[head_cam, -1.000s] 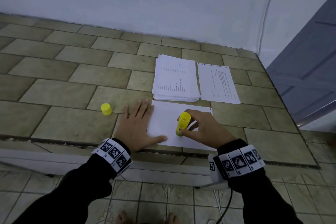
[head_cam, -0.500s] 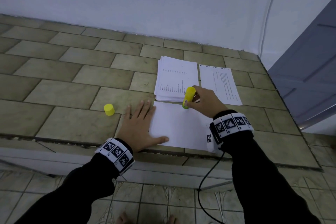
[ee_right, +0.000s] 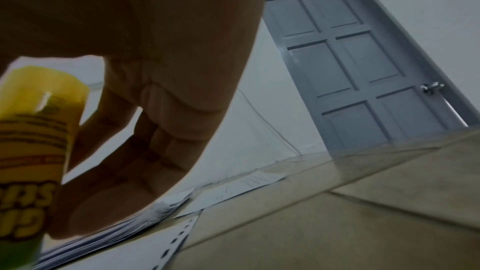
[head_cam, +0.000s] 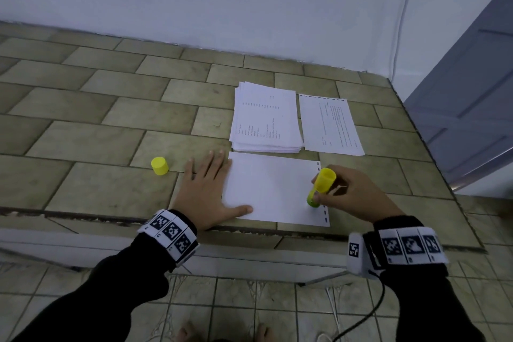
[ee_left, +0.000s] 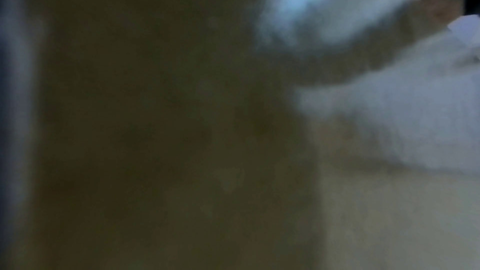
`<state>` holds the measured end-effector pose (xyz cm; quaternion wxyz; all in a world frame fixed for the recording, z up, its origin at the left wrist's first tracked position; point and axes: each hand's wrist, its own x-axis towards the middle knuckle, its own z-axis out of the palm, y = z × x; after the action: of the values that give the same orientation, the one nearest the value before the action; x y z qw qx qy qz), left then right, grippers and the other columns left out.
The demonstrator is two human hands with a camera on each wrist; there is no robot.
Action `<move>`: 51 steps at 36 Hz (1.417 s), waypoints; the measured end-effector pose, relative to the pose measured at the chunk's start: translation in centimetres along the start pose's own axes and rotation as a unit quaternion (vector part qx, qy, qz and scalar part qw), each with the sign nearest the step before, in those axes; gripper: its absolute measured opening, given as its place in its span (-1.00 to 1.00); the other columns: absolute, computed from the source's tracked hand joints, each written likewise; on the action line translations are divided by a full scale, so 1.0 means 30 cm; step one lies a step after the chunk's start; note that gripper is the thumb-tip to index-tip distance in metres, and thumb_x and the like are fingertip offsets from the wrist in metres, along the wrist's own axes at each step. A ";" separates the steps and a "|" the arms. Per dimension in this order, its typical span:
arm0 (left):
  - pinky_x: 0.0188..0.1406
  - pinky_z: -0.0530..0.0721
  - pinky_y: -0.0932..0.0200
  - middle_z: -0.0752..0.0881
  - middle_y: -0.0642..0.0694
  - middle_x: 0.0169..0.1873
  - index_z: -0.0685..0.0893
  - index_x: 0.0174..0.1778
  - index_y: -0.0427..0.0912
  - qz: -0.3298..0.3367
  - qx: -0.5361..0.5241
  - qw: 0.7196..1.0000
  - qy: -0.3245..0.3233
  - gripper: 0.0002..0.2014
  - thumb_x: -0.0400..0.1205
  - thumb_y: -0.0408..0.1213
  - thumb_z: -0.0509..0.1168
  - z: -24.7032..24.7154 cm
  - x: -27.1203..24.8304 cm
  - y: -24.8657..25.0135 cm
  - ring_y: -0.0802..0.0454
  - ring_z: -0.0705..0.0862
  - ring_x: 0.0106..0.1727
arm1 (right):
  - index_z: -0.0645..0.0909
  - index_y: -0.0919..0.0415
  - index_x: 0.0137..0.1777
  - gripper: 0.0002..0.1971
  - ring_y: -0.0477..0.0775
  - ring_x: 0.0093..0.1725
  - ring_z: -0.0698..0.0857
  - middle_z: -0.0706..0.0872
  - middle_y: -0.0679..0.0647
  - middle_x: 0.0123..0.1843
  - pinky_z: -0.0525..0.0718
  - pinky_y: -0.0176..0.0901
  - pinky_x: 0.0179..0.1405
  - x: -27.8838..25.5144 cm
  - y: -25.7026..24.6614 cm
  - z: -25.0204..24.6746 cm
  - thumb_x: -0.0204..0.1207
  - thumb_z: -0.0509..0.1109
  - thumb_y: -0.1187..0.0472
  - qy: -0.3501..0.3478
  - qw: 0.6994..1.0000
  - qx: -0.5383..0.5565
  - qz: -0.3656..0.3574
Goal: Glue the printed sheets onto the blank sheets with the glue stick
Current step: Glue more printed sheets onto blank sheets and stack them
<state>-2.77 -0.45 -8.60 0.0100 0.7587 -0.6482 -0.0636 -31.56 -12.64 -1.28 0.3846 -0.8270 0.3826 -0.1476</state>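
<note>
A blank white sheet (head_cam: 272,189) lies at the near edge of the tiled counter. My left hand (head_cam: 206,189) lies flat with straight fingers, the thumb pressing the sheet's left near corner. My right hand (head_cam: 349,197) grips the yellow glue stick (head_cam: 322,186), tip down on the sheet near its right near corner; the stick (ee_right: 33,141) fills the left of the right wrist view. Behind the sheet sit a stack of printed sheets (head_cam: 266,122) and a single printed sheet (head_cam: 330,125). The left wrist view is dark and blurred.
The yellow glue cap (head_cam: 159,166) stands on the tiled counter (head_cam: 97,141) left of my left hand. A grey door (ee_right: 350,65) is at the right, a white wall behind. The counter's front edge runs just under my wrists.
My right hand has carried the glue stick from the sheet's far edge back to its right near corner. The left hand has stayed in place.
</note>
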 end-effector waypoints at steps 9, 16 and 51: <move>0.64 -0.24 -0.34 -0.13 -0.07 0.73 -0.03 0.74 -0.11 0.010 -0.013 1.000 0.007 0.29 0.21 0.75 -0.34 0.009 0.004 -0.004 -0.05 -0.20 0.73 | 0.71 -0.01 -0.06 -0.76 -0.15 -0.16 0.74 0.78 -0.16 -0.17 0.68 -0.37 -0.19 -0.010 0.009 -0.001 0.33 0.65 0.21 -0.024 1.000 -0.003 -0.021; 0.64 -0.27 -0.33 -0.19 -0.06 0.73 -0.10 0.73 -0.10 0.004 -0.002 1.000 -0.010 0.33 0.13 0.74 -0.47 -0.003 0.004 0.004 -0.04 -0.25 0.72 | 0.69 -0.06 -0.08 -0.77 -0.15 -0.12 0.74 0.79 -0.08 -0.11 0.70 -0.31 -0.14 0.083 0.023 -0.036 0.34 0.64 0.19 -0.002 0.999 -0.033 -0.007; 0.64 -0.30 -0.32 -0.25 -0.06 0.72 -0.17 0.73 -0.11 -0.002 -0.008 1.000 -0.025 0.39 0.06 0.76 -0.52 -0.020 -0.001 0.002 -0.02 -0.30 0.72 | 0.52 0.25 0.16 -0.71 0.10 -0.10 0.62 0.66 0.10 0.00 0.50 -0.12 -0.16 0.075 0.060 -0.115 0.52 0.47 0.20 0.169 0.950 -0.208 0.161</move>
<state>-2.78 -0.46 -8.00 -0.0003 0.7580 -0.6464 -0.0877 -32.87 -16.86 -0.47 0.1522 -0.7787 0.5927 -0.1387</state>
